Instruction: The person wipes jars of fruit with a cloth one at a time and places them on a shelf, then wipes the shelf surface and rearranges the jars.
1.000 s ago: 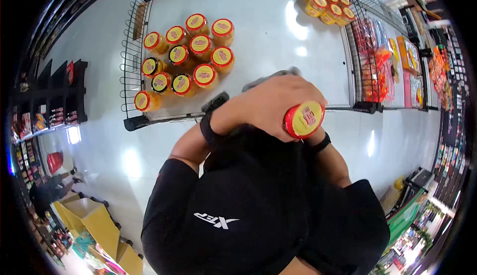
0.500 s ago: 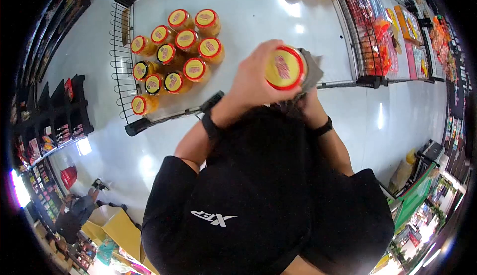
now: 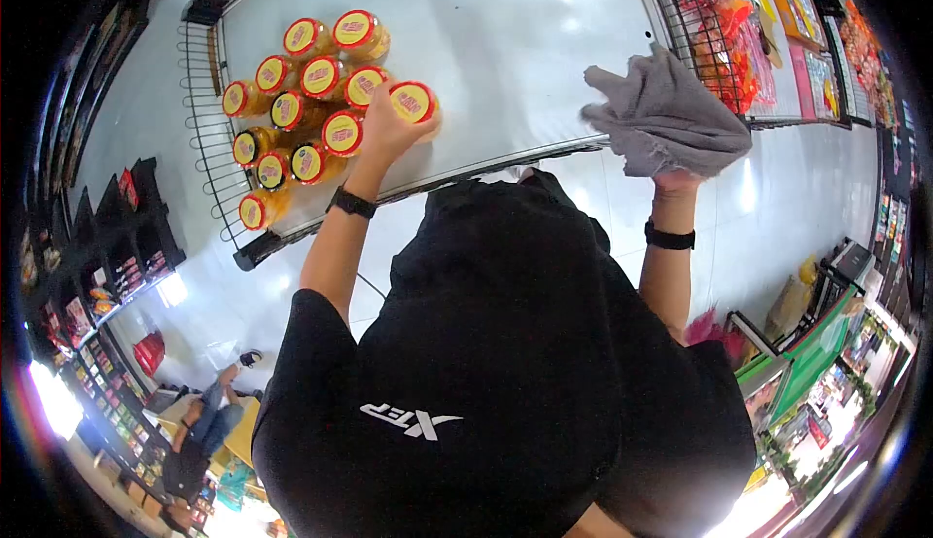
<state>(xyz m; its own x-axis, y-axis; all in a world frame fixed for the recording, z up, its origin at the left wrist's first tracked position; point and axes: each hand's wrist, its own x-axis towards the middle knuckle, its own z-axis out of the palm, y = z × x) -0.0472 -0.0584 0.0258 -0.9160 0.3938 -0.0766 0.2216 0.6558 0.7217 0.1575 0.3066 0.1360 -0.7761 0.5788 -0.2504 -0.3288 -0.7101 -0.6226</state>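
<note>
A jar with a yellow, red-rimmed lid [image 3: 412, 103] is gripped by my left hand [image 3: 387, 132], at the right side of a cluster of similar jars on the shelf. Several of those jars [image 3: 321, 77] have red-rimmed lids, and a few have black-rimmed ones [image 3: 288, 110]. On the right, a crumpled grey cloth [image 3: 666, 110] hangs over my right hand [image 3: 678, 180], which grips it from below. The cloth hides most of that hand's fingers.
The white shelf [image 3: 505, 62] has a black wire rack [image 3: 202, 101] on its left. Another wire divider [image 3: 680, 23] stands at the right, with packaged goods [image 3: 734, 52] beyond it. A person [image 3: 199, 441] is at the lower left.
My left hand has carried the jar left to the cluster, away from the cloth. My right hand has moved right with the cloth. The view has shifted slightly.
</note>
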